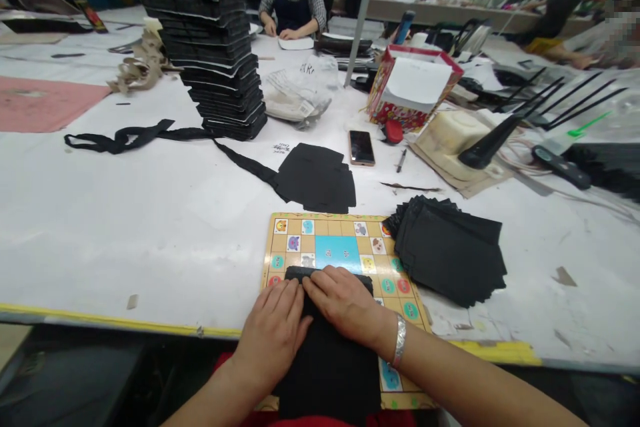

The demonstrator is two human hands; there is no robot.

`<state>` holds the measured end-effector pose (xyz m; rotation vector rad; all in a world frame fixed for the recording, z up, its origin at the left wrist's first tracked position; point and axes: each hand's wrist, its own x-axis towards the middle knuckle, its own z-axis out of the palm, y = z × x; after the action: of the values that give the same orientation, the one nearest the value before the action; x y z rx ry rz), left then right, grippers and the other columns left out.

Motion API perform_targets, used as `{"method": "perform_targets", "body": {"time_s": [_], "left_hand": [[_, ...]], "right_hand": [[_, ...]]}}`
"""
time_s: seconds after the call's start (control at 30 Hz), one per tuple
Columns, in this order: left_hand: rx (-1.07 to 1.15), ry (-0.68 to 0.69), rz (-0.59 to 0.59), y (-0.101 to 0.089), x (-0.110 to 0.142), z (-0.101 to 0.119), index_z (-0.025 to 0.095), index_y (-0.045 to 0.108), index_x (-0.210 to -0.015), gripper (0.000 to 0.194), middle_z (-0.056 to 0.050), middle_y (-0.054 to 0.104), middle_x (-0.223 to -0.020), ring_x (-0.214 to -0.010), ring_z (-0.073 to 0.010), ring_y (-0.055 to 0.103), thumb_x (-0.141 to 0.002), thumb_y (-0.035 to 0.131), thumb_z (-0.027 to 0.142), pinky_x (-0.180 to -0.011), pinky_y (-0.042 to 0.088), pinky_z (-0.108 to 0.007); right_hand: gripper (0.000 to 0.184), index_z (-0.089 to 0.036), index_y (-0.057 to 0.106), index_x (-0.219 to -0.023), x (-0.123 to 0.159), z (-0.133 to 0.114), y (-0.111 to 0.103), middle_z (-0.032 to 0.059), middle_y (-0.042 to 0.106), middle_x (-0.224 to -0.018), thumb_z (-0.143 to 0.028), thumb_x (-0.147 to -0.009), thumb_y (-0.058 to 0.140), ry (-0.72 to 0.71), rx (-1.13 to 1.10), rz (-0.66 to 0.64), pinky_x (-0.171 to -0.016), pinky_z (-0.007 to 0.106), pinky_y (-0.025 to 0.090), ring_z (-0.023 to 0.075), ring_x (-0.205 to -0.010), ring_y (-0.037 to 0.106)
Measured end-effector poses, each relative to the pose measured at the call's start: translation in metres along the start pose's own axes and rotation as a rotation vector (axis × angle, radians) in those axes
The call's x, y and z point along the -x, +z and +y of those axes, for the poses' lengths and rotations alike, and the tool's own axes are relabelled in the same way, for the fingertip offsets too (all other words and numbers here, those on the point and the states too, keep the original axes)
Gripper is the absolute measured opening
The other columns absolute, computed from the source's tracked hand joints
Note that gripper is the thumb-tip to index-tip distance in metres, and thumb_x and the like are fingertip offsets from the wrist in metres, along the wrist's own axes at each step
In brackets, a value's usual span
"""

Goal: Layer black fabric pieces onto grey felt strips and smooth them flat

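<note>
At the near edge of the white worktop (125,260), your left hand (273,333) and right hand (345,303) lie flat, fingers open and pinching nothing, on a black cut piece (327,373) atop a printed game board (340,247). Press evenly along its folded far edge. A stack of black pieces (447,250) sits just right.

- Matte black rectangular sheet (327,373), fabric or thin card, cannot tell which: lying flat at bottom centre of frame, lower end reaching the frame's bottom edge.
- Narrow fold (295,273) along its upper edge, turned over and running straight across.
- Left hand (270,327) and right hand (343,300) lying flat, side by side, fingers on the fold.
- Sheet rests on a tan printed game board (340,240).
</note>
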<state>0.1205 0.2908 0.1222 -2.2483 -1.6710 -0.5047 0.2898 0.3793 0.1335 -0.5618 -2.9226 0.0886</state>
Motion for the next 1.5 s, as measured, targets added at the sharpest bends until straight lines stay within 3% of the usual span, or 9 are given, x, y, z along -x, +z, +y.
{"method": "perform_targets", "body": {"time_s": [0.3,0.57,0.73,0.9,1.0,1.07,1.27,1.4,1.5], "left_hand": [[-0.069,0.093,-0.135,-0.004,-0.009,0.011,0.009,0.06,-0.109,0.032,-0.013,0.064,-0.106,-0.097,-0.0242,0.057,-0.087,0.047,0.029,-0.09,0.041,-0.038],[-0.224,0.166,-0.382,-0.011,-0.021,0.024,0.017,0.049,-0.128,0.054,-0.016,0.06,-0.103,-0.095,-0.0306,0.056,-0.083,0.049,0.048,-0.082,0.044,-0.044],[-0.244,0.178,-0.418,-0.011,-0.027,0.029,0.021,0.046,-0.13,0.062,-0.014,0.059,-0.104,-0.089,-0.0306,0.057,-0.078,0.053,0.054,-0.079,0.044,-0.045],[-0.246,0.203,-0.447,-0.013,-0.031,0.031,0.023,0.045,-0.131,0.064,-0.014,0.058,-0.101,-0.079,-0.0294,0.057,-0.076,0.054,0.055,-0.067,0.045,-0.042],[-0.247,0.216,-0.441,-0.014,-0.032,0.033,0.026,0.044,-0.131,0.063,-0.013,0.059,-0.099,-0.078,-0.0299,0.057,-0.076,0.054,0.055,-0.066,0.044,-0.042],[-0.241,0.212,-0.428,-0.013,-0.032,0.033,0.026,0.045,-0.131,0.063,-0.013,0.059,-0.097,-0.078,-0.0303,0.057,-0.076,0.055,0.056,-0.066,0.044,-0.042],[-0.13,0.137,-0.301,-0.007,-0.018,0.018,0.016,0.056,-0.121,0.056,-0.013,0.063,-0.107,-0.091,-0.029,0.057,-0.078,0.056,0.051,-0.079,0.043,-0.042],[-0.014,0.084,-0.161,0.0,-0.001,0.002,0.015,0.058,-0.116,0.043,-0.01,0.062,-0.116,-0.104,-0.0236,0.055,-0.086,0.048,0.044,-0.085,0.04,-0.035],[0.002,0.019,-0.154,0.001,0.003,0.001,0.017,0.058,-0.117,0.041,-0.01,0.06,-0.119,-0.107,-0.0236,0.054,-0.086,0.047,0.043,-0.087,0.04,-0.036]], "right_hand": [[0.028,-0.011,0.053,-0.115,0.069,0.03,-0.01,0.0091,0.059,-0.088,-0.01,-0.092,0.037,0.034,-0.054,0.097,-0.073,0.031,0.046,0.0174,-0.081,0.049],[0.027,-0.009,0.054,-0.113,0.068,0.028,-0.012,0.0092,0.058,-0.088,-0.012,-0.091,0.039,0.058,0.006,0.044,-0.071,0.033,0.045,0.0188,-0.079,0.048],[0.031,-0.005,0.052,-0.117,0.065,0.022,-0.017,0.0105,0.058,-0.087,-0.011,-0.091,0.037,0.021,0.122,-0.054,-0.064,0.035,0.044,0.0201,-0.075,0.049],[0.032,-0.006,0.053,-0.117,0.097,0.03,-0.031,0.0121,0.058,-0.093,-0.009,-0.088,0.039,0.061,0.132,-0.111,-0.073,0.038,0.045,0.0217,-0.083,0.05],[0.029,-0.009,0.056,-0.111,0.108,0.029,-0.036,0.013,0.058,-0.095,-0.008,-0.088,0.038,0.196,0.126,-0.043,-0.074,0.037,0.044,0.0221,-0.086,0.05],[0.031,-0.009,0.054,-0.115,0.098,0.02,-0.032,0.0138,0.058,-0.1,-0.009,-0.089,0.036,0.259,0.108,0.027,-0.076,0.037,0.044,0.0221,-0.089,0.05],[0.035,-0.007,0.05,-0.12,0.059,-0.012,-0.016,0.0129,0.058,-0.103,-0.012,-0.085,0.047,0.203,0.059,-0.046,-0.076,0.037,0.044,0.0238,-0.09,0.05],[0.029,-0.012,0.058,-0.106,0.064,-0.004,-0.022,0.0099,0.059,-0.092,-0.003,-0.081,0.049,0.368,0.081,-0.068,-0.076,0.038,0.043,0.0221,-0.083,0.051],[0.025,-0.016,0.058,-0.103,0.044,0.002,-0.023,0.0085,0.059,-0.093,-0.004,-0.082,0.049,0.413,0.017,-0.024,-0.076,0.035,0.043,0.0206,-0.084,0.052]]}}
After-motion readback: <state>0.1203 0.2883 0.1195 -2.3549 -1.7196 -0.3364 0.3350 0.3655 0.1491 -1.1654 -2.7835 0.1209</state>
